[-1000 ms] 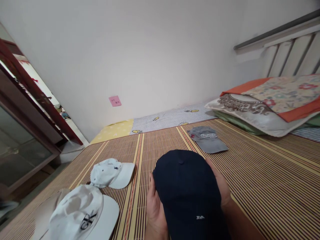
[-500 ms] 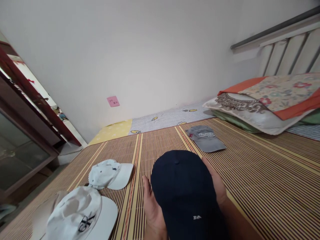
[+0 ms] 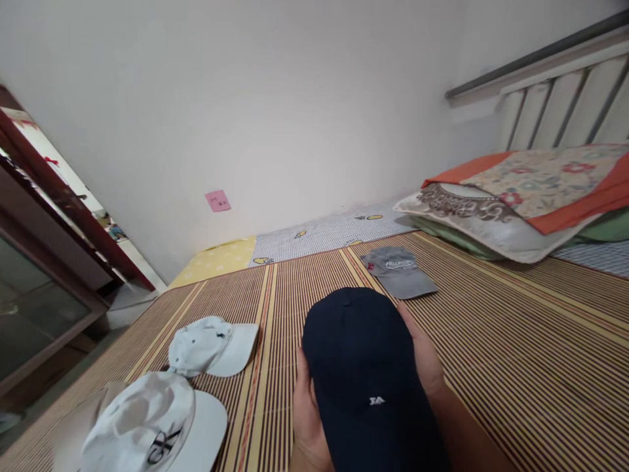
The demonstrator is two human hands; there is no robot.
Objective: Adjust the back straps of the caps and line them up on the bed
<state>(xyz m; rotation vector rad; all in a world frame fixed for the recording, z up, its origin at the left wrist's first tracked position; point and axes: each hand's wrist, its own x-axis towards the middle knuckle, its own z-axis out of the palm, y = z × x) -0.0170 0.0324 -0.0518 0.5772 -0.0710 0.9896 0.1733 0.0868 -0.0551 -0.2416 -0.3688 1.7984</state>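
Note:
A dark navy baseball cap (image 3: 361,354) with a small white mark is held up in front of me, its brim toward me. My left hand (image 3: 309,416) grips its left side, thumb pointing up along the edge. On the opposite side my right hand (image 3: 426,360) holds it, most fingers hidden under the cap. A grey cap (image 3: 400,272) with white lettering lies beyond it on the striped mat (image 3: 501,341). To the left rest a white cap with a small dark logo (image 3: 213,346) and a white cap with black letters (image 3: 147,423). A beige cap (image 3: 73,423) lies partly behind the lettered one.
Pillows under an orange-edged floral cover (image 3: 531,183) sit at the right, near a white radiator (image 3: 550,108). Checked and yellow bedding (image 3: 216,259) shows along the wall. A pink note (image 3: 217,200) is stuck there. A glass-fronted cabinet (image 3: 39,301) stands left.
The navy cap has risen slightly and tilted a little. My left thumb now lies against its edge, where it was apart before. The view has shifted slightly; the other caps rest as before.

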